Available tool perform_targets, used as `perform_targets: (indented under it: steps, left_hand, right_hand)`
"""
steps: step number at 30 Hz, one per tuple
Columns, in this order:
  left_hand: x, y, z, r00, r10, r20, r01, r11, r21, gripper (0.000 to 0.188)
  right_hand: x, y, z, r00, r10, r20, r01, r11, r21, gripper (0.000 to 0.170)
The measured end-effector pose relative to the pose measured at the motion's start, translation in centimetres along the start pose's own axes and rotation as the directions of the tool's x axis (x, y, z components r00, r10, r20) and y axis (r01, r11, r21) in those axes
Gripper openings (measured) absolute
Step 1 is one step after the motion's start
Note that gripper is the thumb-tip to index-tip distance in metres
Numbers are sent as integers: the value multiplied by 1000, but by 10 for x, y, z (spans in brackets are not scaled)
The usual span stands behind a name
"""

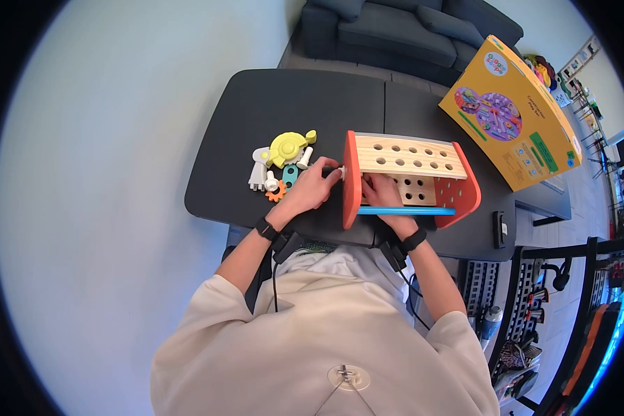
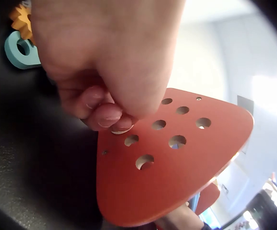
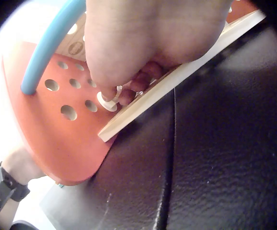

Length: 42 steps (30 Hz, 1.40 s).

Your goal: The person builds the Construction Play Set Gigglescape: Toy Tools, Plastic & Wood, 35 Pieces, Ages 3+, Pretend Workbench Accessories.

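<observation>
A wooden toy toolbox with red end panels point(image 2: 177, 163), a perforated wood board point(image 1: 409, 154) and a blue rod point(image 1: 412, 211) stands on the black table. Outside the left end panel, my left hand point(image 1: 310, 188) pinches a small white bolt point(image 1: 342, 172) set at one of the holes; fingers hide most of it. My right hand point(image 1: 383, 191) reaches inside, under the upper board. There, thumb and fingers pinch a white nut-like round piece point(image 3: 107, 102) against the inner face of the same panel.
Left of the toolbox lie a lime-yellow half-round toy piece point(image 1: 286, 149), a grey toy tool point(image 1: 258, 170), white bolts point(image 1: 306, 158), a teal holed piece point(image 1: 290, 175) and an orange gear point(image 1: 276, 191). A large yellow box point(image 1: 527, 149) stands back right; a small black object point(image 1: 499, 230) sits near the right edge.
</observation>
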State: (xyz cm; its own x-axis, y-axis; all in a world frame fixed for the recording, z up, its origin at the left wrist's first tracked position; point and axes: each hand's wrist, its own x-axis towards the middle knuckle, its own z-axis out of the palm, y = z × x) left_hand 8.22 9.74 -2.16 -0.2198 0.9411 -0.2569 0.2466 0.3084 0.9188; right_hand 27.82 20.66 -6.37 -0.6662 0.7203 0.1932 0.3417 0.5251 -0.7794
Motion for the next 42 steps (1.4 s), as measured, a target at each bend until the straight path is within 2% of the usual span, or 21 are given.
perform_targets:
  steps: [2, 12, 17, 20, 30, 33, 35, 36, 38, 42]
  left_hand:
    - [5, -4, -3, 1000, 10, 20, -10, 1000, 4, 27]
    - [10, -13, -2, 997, 59, 57, -58, 998, -9, 27]
    - [7, -12, -2, 992, 127, 29, -128, 990, 63, 26]
    - [6, -12, -1, 990, 138, 5, -138, 985, 102, 27]
    - [3, -10, -4, 987, 158, 37, -162, 973, 165, 25]
    - [5, -14, -2, 981, 193, 31, -195, 959, 208, 23]
    - [3, -16, 0, 940, 341, -5, -327, 905, 271, 23]
    - [3, -17, -1, 940, 340, -5, -326, 905, 272, 23]
    - [-2, -5, -4, 982, 181, 45, -187, 963, 193, 24]
    - [-8, 2, -3, 985, 169, 35, -172, 963, 209, 26]
  right_hand:
    - [1, -2, -2, 998, 39, 39, -39, 999, -15, 31]
    - [1, -2, -1, 1000, 19, 19, -19, 1000, -13, 33]
    - [0, -3, -1, 998, 52, 21, -52, 999, -7, 33]
    - [0, -5, -2, 999, 24, 22, -23, 999, -39, 33]
    - [0, -7, -4, 998, 45, 45, -45, 999, -11, 33]
    - [1, -6, -5, 999, 22, 30, -22, 1000, -3, 32]
    - [1, -6, -4, 999, 21, 43, -21, 1000, -5, 31]
    - [1, -7, -4, 999, 21, 43, -21, 1000, -4, 31]
    - [0, -10, -6, 999, 23, 44, -22, 1000, -3, 33]
    - [0, -6, -8, 995, 51, 87, -51, 999, -3, 29]
